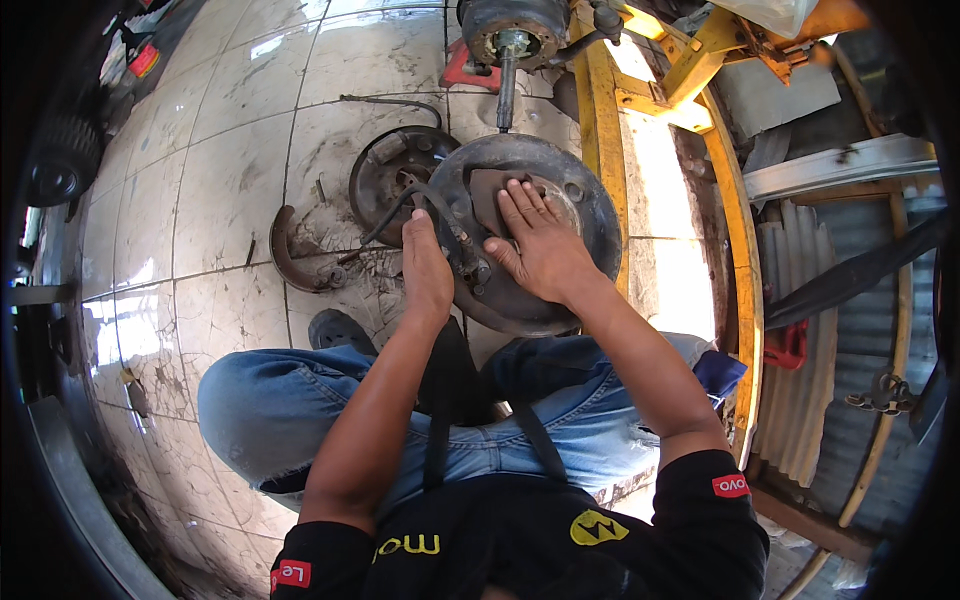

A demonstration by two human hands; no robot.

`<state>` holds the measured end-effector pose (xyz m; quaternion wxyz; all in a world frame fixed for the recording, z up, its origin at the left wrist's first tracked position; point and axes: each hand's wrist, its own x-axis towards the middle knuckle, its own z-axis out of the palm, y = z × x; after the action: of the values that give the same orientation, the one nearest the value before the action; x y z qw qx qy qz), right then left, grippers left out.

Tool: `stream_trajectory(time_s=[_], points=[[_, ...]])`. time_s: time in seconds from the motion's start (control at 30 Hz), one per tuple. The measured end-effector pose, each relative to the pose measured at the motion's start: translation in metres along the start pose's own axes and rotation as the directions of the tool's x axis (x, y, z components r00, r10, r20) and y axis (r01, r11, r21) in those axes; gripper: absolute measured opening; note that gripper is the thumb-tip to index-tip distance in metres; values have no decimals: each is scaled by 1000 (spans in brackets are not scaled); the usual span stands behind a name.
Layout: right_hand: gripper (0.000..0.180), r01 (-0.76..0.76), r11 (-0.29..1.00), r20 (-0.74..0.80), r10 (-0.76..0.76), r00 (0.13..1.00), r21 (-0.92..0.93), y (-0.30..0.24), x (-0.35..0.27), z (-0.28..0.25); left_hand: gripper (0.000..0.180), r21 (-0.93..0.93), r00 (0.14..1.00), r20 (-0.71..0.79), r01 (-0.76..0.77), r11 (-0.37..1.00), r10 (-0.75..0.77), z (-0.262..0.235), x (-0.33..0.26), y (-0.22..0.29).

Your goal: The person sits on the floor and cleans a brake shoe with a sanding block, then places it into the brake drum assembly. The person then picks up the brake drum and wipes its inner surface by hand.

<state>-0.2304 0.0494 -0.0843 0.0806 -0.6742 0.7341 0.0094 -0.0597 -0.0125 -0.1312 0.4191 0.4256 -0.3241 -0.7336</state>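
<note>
A round dark metal brake backing plate (530, 310) is in front of me above my lap, with a black cable or hose (397, 215) at its left side. My left hand (426, 268) grips the plate's left edge near that cable; most of its fingers are hidden. On the plate's face, my right hand (540, 240) lies flat with fingers spread, pressing on a brown sheet like sandpaper (487, 200). Beyond my left hand, a second backing plate (372, 190) with parts on it rests on the tiles. A curved brake shoe (285, 250) lies to its left.
At the top, an axle hub with a shaft (508, 85) hangs near a red stand (468, 70). A yellow metal frame (745, 290) runs along the right. Small metal pieces lie on the tiled floor (220, 210). A tyre (62, 160) is at far left, corrugated sheets (795, 340) at right.
</note>
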Motion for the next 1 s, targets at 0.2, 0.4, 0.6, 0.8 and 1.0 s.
stream_trajectory(time_s=[0.2, 0.4, 0.6, 0.8, 1.0], points=[[80, -271, 959, 20, 274, 962, -78, 16, 3, -4, 51, 42, 998, -56, -19, 999, 21, 11, -5, 2], [80, -135, 991, -4, 135, 991, -21, 9, 3, -5, 52, 106, 997, -65, -32, 994, 39, 10, -5, 8], [78, -67, 998, 10, 67, 998, -14, -10, -5, -3, 54, 27, 1000, -26, 5, 1000, -4, 3, -3, 5], [74, -268, 961, -31, 267, 963, -70, 5, -3, 0, 54, 83, 998, -53, -29, 996, 33, 9, -3, -1], [66, -181, 981, 19, 183, 983, -67, 6, 0, -9, 53, -25, 1000, 3, 27, 999, -27, 0, 2, -1]])
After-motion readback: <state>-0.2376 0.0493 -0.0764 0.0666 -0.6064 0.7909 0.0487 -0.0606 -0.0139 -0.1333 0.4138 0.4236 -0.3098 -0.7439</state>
